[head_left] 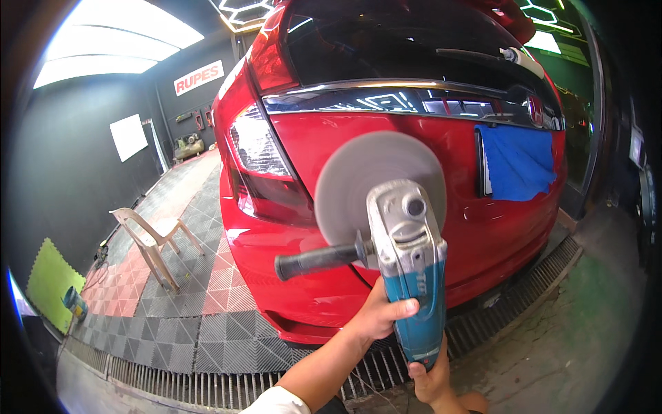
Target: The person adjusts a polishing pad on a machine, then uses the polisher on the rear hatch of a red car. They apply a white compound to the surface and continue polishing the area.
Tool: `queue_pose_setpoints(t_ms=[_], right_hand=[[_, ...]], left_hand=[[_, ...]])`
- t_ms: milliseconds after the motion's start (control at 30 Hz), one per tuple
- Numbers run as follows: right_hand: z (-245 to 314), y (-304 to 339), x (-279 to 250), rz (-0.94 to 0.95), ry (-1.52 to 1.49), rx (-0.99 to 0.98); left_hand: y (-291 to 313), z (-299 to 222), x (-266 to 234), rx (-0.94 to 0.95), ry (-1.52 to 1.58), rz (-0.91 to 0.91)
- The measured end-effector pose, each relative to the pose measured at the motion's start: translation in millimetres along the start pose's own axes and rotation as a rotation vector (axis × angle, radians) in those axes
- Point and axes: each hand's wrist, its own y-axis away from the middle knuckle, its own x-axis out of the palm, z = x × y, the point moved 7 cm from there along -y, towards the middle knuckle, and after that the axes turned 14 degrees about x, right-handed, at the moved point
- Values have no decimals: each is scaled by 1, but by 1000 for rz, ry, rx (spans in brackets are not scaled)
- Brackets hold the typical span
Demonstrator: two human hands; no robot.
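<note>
A teal and silver car polisher (416, 290) with a large round grey pad (345, 183) is in both my hands. My left hand (381, 312) wraps round the middle of its body from the left, thumb lying across the teal casing. Lower down, my right hand (433, 379) grips the rear end of the tool. The black side handle (314, 262) sticks out to the left with no hand on it. The pad's face looks smeared in rings. It is in front of the red car's tailgate (296, 138); whether it touches the paint I cannot tell.
A blue cloth (517, 162) hangs over the number plate. Left of the tailgate is the tail light (258, 141). A beige plastic chair (162, 238) stands on the tiled floor (165, 338), near a green mat (55, 283) and a blue bucket (74, 303). A drain grate (476, 338) runs under the bumper.
</note>
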Motion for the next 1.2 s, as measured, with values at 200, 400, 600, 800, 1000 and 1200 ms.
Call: queue_pose_setpoints(t_ms=[200,400,600,800,1000,1200], right_hand=[[-39,7,1,31,-27,96],[64,-32,30,59,53,-39],[36,-6,39,83,37,28],[35,-17,53,59,36,38],[31,-23,51,91,29,89],[-19,8,42,110,40,134]], left_hand=[[4,2,-4,26,-17,-20],[-26,-69,-5,94,92,2],[26,-42,-22,53,70,-99],[9,-70,-24,57,29,-108],[-11,-92,-16,77,-33,-42],[38,-31,-31,24,-12,-90]])
